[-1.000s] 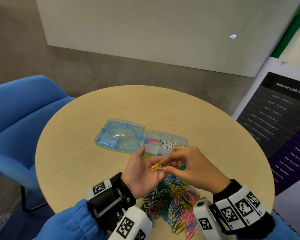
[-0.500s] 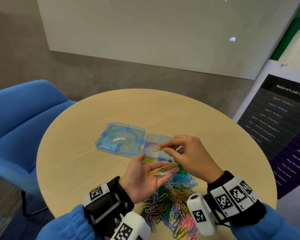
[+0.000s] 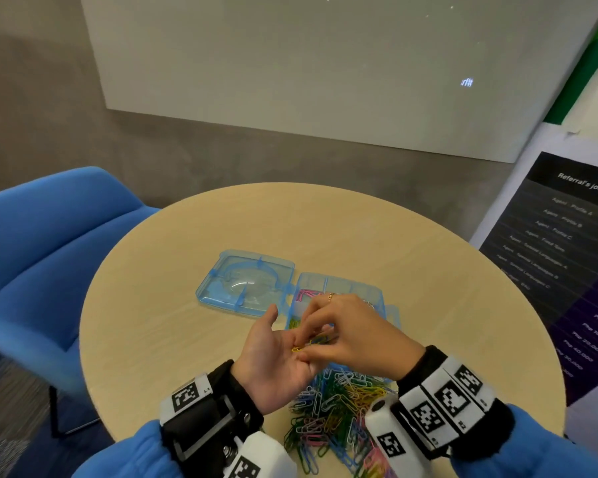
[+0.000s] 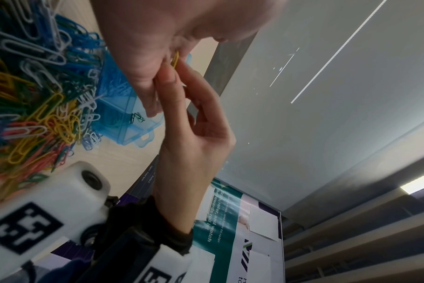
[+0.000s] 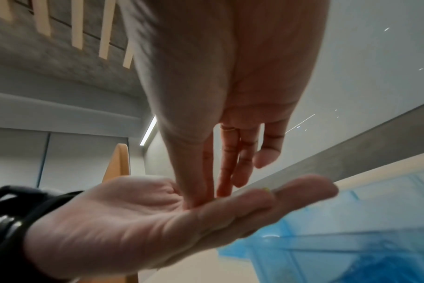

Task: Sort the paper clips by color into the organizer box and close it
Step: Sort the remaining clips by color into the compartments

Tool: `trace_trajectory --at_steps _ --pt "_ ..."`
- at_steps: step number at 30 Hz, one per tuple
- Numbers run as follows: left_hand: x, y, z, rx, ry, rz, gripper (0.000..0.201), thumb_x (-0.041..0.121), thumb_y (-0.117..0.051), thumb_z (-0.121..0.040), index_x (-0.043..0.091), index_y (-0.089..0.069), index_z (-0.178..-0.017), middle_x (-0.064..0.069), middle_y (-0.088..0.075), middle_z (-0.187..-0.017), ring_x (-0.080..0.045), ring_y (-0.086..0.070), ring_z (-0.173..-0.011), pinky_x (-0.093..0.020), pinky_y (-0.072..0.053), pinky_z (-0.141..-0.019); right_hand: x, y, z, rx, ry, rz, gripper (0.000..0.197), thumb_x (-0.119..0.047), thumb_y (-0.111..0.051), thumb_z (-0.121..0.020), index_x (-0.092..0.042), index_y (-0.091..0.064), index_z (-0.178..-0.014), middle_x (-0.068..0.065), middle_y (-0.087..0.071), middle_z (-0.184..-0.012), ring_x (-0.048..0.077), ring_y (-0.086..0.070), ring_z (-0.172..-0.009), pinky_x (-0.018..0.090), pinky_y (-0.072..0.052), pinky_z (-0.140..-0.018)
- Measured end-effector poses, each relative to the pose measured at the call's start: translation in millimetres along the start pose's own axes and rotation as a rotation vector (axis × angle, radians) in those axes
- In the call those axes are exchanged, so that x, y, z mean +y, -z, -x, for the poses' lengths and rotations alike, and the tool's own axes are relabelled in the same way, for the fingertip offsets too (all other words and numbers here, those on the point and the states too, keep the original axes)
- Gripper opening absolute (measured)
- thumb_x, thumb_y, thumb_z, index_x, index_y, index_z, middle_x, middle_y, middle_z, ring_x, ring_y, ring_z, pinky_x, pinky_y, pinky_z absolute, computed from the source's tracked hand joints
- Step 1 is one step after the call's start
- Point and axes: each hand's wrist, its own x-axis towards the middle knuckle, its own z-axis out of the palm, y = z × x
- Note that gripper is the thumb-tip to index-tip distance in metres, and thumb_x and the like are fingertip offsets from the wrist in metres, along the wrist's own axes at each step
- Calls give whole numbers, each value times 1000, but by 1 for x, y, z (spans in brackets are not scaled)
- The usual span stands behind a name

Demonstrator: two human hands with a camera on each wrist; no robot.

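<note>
The round table (image 3: pixel 187 339) carries everything. Near its middle lies the blue box (image 3: pixel 377 294), lid (image 3: pixel 246 281) swung flat open on its left side; pink clips (image 3: pixel 302 294) sit in the box's far-left compartment, and other clips show in further compartments, half hidden by the hands. Against the box's near edge, toward the person, spreads the mixed pile (image 3: pixel 339 419) of green, yellow, pink, white and blue clips. A blue chair (image 3: pixel 49 253) stands left of the table and a poster (image 3: pixel 567 270) right of it.

Above the box's near edge the left hand (image 3: pixel 273 360) lies palm up, fingers relaxed and nearly straight, with yellow clips (image 3: pixel 304 345) resting on the fingers. The right hand (image 3: pixel 356 336) reaches down onto that palm, thumb and forefinger closed in a pinch on one yellow clip (image 4: pixel 174 58), the other fingers loosely extended above.
</note>
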Motion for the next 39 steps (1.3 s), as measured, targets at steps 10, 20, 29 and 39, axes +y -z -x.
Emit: trace_trajectory --at_steps 10,20,29,39 --pt "6 11 2 -9 -37 54 85 62 -24 -97 -11 -45 -134 -15 -60 -105 -25 -58 -91 -42 -49 -91 1 0 -14 0 -85 -235 1 -22 -76 -80 -23 -76 -80 -5 -67 -79 4 -58 -73 12 -38 -62" --pt "7 15 3 -12 -1 45 84 65 -24 -95 -10 -60 -108 -12 -53 -90 -18 -49 -79 -24 -50 -59 -9 -9 -16 -88 -39 -74 4 -21 -76 -79 -19 -73 -82 2 -67 -82 15 -61 -78 35 -51 -75" --pt "11 10 7 -18 -36 -19 85 58 -24 -98 -19 -47 -126 -33 -56 -127 -41 -58 -116 -54 -48 -87 3 -1 -24 114 -125 -442 4 -15 -76 -81 -16 -73 -79 7 -73 -80 13 -67 -74 32 -55 -72" --pt "14 14 4 9 -29 -56 85 61 -22 -98 -14 -44 -130 -34 -56 -125 -44 -57 -117 -50 -49 -88 16 10 -24 187 -190 13 7 -18 -73 -82 -20 -78 -87 -7 -70 -93 6 -63 -88 14 -45 -72"
